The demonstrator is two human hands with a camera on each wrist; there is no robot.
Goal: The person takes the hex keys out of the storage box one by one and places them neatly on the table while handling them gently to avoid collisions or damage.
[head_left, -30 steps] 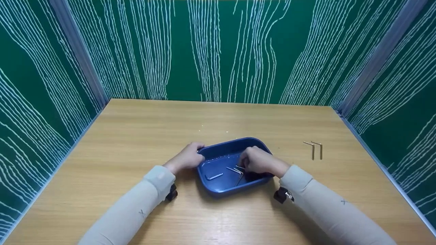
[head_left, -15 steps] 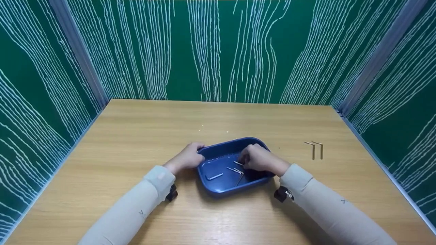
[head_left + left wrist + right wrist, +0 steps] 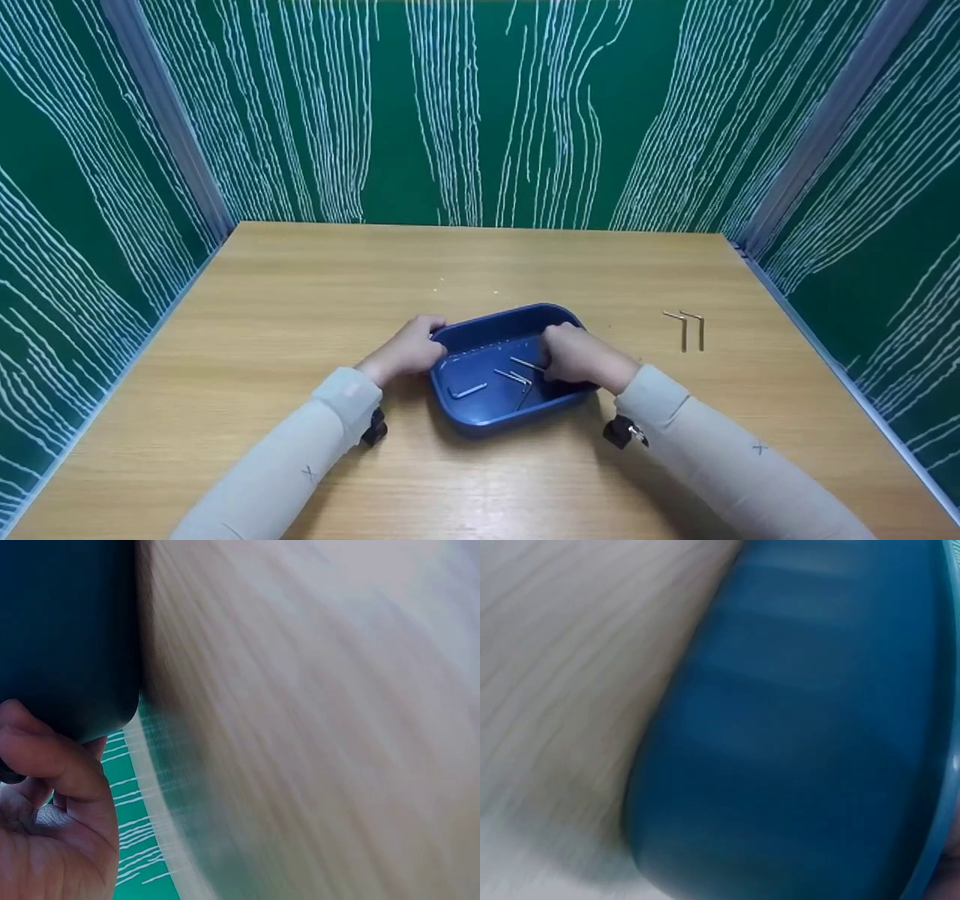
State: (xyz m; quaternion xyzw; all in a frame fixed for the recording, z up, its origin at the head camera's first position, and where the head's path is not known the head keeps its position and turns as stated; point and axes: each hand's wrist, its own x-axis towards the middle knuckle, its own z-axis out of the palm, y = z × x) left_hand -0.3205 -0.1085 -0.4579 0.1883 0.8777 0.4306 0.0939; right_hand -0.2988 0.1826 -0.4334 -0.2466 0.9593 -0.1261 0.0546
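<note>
A blue rectangular plastic tub [image 3: 480,431] stands at a slant on the table, its outer wall filling much of the right wrist view. My left hand [image 3: 409,346] grips the tub's left end, fingers curled at the rim. Inside the tub, my right hand [image 3: 576,355] pinches a hex key [image 3: 527,364], whose one arm sticks out to the left; the fingertips are hidden. Just left of it lie more L-shaped hex keys [image 3: 513,376], close together. Another hex key [image 3: 469,391] lies alone near the tub's left end.
Two hex keys [image 3: 684,334] lie side by side on the wooden table [image 3: 315,270], right of the tub. Small pale specks lie behind the tub. Green walls with white wavy lines [image 3: 405,112] enclose the table's back and sides.
Inside the tub, my right hand has shifted slightly, and more of the hex key at its fingers now shows. My left hand keeps its grip on the tub. The head view has shifted slightly.
</note>
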